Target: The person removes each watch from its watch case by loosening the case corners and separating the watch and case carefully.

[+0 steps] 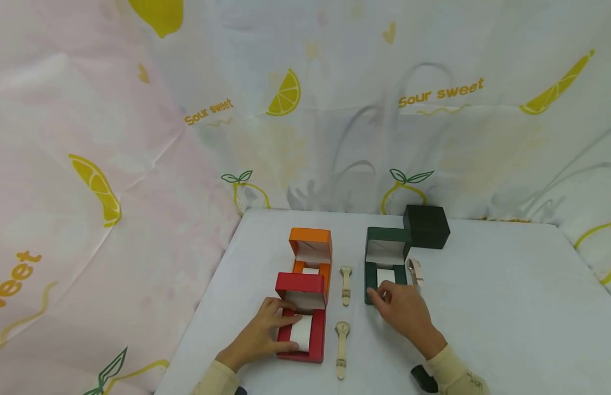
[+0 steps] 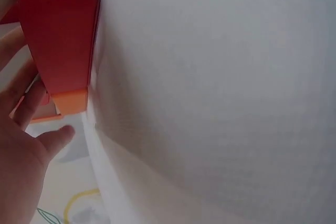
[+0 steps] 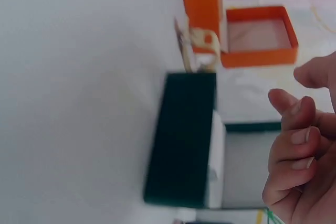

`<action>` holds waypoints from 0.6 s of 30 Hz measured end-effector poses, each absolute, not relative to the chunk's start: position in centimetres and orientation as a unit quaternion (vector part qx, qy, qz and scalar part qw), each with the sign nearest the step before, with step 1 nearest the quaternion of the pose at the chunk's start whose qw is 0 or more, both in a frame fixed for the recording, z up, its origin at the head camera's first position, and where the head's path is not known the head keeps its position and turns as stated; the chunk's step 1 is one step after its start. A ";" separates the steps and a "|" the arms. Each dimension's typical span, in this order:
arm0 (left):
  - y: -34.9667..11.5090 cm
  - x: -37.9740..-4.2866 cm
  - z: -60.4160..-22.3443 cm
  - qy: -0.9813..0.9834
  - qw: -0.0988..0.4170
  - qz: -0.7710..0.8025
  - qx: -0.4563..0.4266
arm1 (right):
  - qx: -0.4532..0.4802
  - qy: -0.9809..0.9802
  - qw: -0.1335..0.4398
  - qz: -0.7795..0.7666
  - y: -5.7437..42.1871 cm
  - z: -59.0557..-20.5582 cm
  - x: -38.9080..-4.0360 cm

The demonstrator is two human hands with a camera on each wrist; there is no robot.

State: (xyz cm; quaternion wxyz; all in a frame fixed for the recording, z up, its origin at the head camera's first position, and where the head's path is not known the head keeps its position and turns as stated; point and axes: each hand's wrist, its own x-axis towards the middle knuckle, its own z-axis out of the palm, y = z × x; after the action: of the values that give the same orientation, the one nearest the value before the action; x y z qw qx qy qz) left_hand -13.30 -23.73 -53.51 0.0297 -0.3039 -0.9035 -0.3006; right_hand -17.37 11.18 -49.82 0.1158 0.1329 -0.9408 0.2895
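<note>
An opened red watch box point(image 1: 317, 340) stands at the near left with a white cushion point(image 1: 301, 336) inside. My left hand point(image 1: 266, 329) reaches in from the left, its thumb and a finger holding the cushion at opposite ends. In the left wrist view the box's red side wall point(image 2: 63, 35) hides some fingertips. Over the front of an opened green watch box point(image 1: 369, 274) hovers my right hand point(image 1: 406, 312), its fingers loosely bent and nothing between them. That box also has a white cushion point(image 1: 385, 276). Two cream-strapped watches point(image 1: 341, 348) lie between the boxes.
Behind the red box is an opened orange watch box point(image 1: 310, 237), partly covered by the red lid. A closed black box point(image 1: 427, 227) stands at the back right. A pale-strapped watch point(image 1: 415, 272) lies beside the green box. White cloth covers the table point(image 1: 508, 307).
</note>
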 end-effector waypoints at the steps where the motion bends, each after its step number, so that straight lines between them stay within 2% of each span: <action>1: -23.7 -13.3 -53.4 -0.904 0.030 -0.298 -0.305 | 0.135 -0.938 0.131 0.293 11.7 -49.6 -17.8; 4: -23.8 -13.3 -53.4 -0.899 0.036 -0.298 -0.319 | 0.134 -0.928 0.160 0.309 13.6 -49.1 -19.5; 7: -23.9 -13.4 -53.5 -0.890 0.041 -0.302 -0.338 | 0.114 -0.926 0.150 0.328 15.4 -48.5 -21.9; 11: -24.1 -13.6 -53.4 -0.886 0.044 -0.310 -0.341 | 0.074 -0.938 0.082 0.329 17.4 -48.0 -25.2; 13: -24.2 -13.7 -53.4 -0.885 0.039 -0.316 -0.338 | 0.066 -0.945 0.027 0.319 18.1 -47.6 -26.4; 18: -24.3 -13.5 -53.4 -0.884 0.035 -0.315 -0.344 | 0.074 -0.956 -0.101 0.267 19.3 -46.6 -27.4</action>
State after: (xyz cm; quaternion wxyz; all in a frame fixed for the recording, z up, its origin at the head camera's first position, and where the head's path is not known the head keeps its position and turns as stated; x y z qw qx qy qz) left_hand -13.51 -24.31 -53.35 0.0348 -0.3445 -0.8836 -0.3153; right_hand -27.40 19.31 -46.63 -0.1005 0.0736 -0.9556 0.2670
